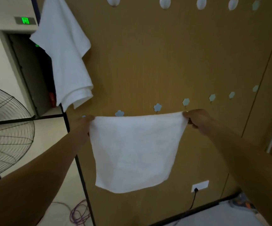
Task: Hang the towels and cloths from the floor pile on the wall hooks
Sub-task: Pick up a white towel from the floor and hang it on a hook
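I hold a small white cloth [134,152] spread flat in front of the brown wall. My left hand [83,126] pinches its upper left corner and my right hand [197,119] pinches its upper right corner. Its top edge sits just below a lower row of pale blue flower and hexagon hooks [157,107]. A large white towel [66,51] hangs at the upper left of the wall, its hook out of view. A higher row of white oval hooks [164,3] runs along the top. The floor pile is not in view.
A big black standing fan [6,132] is at the left. The wall panel's black frame post [83,176] runs down beside my left arm. Purple cables [79,214] lie on the floor. A white socket [199,185] with a black plug is low on the wall.
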A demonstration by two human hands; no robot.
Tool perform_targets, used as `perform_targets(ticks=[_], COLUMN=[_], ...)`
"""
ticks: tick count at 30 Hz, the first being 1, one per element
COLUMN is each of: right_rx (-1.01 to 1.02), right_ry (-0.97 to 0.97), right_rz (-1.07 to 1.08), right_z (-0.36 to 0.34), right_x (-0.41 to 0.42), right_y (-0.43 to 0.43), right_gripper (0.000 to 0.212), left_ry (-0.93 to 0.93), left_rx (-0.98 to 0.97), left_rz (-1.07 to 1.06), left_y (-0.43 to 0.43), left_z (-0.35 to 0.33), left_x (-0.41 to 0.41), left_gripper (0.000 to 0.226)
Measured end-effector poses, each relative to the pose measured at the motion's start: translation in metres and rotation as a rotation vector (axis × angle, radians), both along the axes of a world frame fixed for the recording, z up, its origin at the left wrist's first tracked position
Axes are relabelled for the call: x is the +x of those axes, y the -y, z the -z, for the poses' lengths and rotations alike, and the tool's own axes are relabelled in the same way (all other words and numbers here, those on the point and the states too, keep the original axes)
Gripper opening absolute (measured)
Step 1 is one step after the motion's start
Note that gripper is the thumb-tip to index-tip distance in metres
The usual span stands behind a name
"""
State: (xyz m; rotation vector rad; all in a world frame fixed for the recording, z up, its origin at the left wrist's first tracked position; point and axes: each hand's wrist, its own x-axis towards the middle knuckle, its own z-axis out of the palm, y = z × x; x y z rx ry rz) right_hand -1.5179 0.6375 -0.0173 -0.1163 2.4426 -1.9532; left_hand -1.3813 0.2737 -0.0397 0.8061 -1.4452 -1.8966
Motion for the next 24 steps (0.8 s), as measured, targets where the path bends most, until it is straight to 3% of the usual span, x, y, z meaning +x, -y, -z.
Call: perform_targets(ticks=[2, 6, 8, 10, 13, 20, 24], right_rx=[-0.019, -0.065, -0.055, -0.081, -0.11, 0.017, 0.045], right_ry=[-0.048, -0.078, -0.1, -0.117, -0.147, -0.134, -0.177], right_rz=[0.022, 0.035, 0.013, 0.006, -0.027, -0.305, -0.282], right_z=[-0.001, 0.0, -0.001, -0.004, -0.006, -0.022, -0.032], right_x=[-0.009, -0.021, -0.028, -0.032, -0.035, -0.026, -0.023], right_y=[0.002, 0.008, 0.014, 0.022, 0.032, 0.044, 0.057], right_gripper=[0.03, 0.022, 0.025, 0.009, 0.004, 0.025, 0.031], left_ry=[-0.014, -0.004, -0.007, 0.021, 0.071, 0.034, 0.027], left_rx=[-0.007, -0.04, -0.022, 0.006, 0.003, -0.061, -0.145], left_rz=[-0.067, -0.054, -0.055, -0.063, -0.057, -0.08, -0.162], left_y=[-0.003, -0.003, 0.0, 0.003, 0.009, 0.025, 0.032], left_z=[0.001, 0.0, -0.002, -0.005, -0.012, -0.029, -0.034], left_x=[0.003, 0.011, 0.015, 0.017, 0.021, 0.028, 0.028], left_gripper=[0.015, 0.018, 0.03, 0.035, 0.03, 0.024, 0.017])
